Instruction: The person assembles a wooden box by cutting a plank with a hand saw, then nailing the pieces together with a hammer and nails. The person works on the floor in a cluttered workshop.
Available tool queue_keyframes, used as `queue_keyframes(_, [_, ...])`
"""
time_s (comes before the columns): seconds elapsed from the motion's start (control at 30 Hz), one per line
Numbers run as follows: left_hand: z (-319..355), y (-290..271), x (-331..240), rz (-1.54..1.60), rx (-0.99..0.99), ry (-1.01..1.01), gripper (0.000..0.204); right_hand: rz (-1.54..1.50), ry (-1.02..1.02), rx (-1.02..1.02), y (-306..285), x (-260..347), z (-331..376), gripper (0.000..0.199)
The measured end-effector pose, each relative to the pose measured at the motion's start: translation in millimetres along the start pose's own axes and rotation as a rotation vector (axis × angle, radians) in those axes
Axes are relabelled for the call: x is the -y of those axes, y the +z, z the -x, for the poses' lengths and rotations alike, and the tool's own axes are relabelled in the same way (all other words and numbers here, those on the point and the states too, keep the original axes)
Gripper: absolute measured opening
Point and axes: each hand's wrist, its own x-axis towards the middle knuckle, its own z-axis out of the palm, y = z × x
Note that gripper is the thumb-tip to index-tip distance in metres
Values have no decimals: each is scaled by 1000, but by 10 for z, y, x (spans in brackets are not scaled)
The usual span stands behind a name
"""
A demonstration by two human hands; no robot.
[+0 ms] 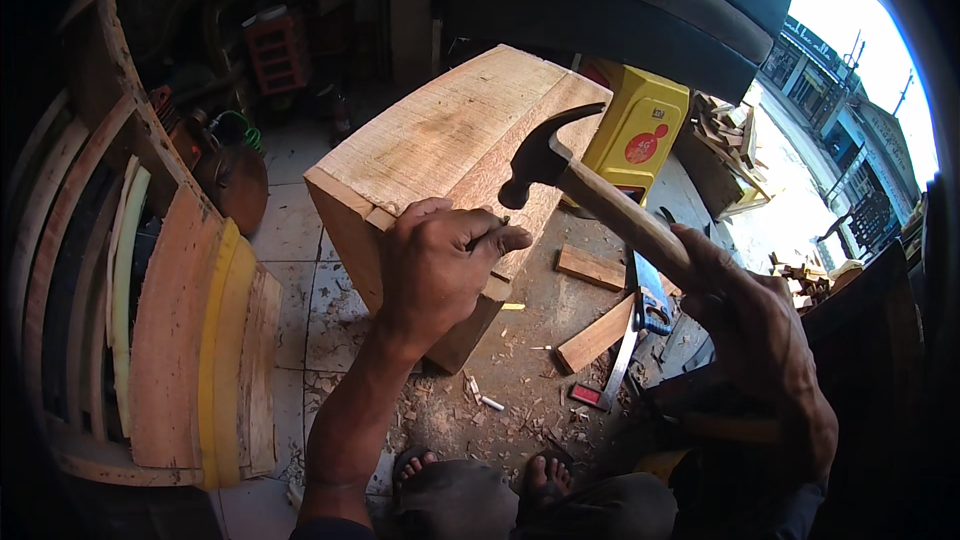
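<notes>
A pale wooden box with a plank top stands tilted in front of me. My left hand is at its near edge, thumb and fingers pinched around a small dark nail, mostly hidden by the fingers. My right hand is wrapped around the wooden handle of a claw hammer. The hammer's dark head hangs above and just right of the left fingertips, apart from them, with its claw pointing away to the right. A short wooden strip shows at the box edge beside the left hand.
A handsaw, wood offcuts and a metal square lie amid shavings to the right. A yellow plastic stool stands behind the box. Curved wooden pieces line the left. My feet are close below.
</notes>
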Motion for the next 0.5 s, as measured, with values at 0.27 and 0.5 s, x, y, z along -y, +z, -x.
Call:
queue_keyframes(0.27, [-39, -141, 5, 16, 87, -65, 15, 25, 59, 47, -71, -173, -4, 58])
queue_keyframes(0.5, [-60, -311, 588, -252, -219, 53, 51, -451, 94, -351, -55, -343, -138, 52])
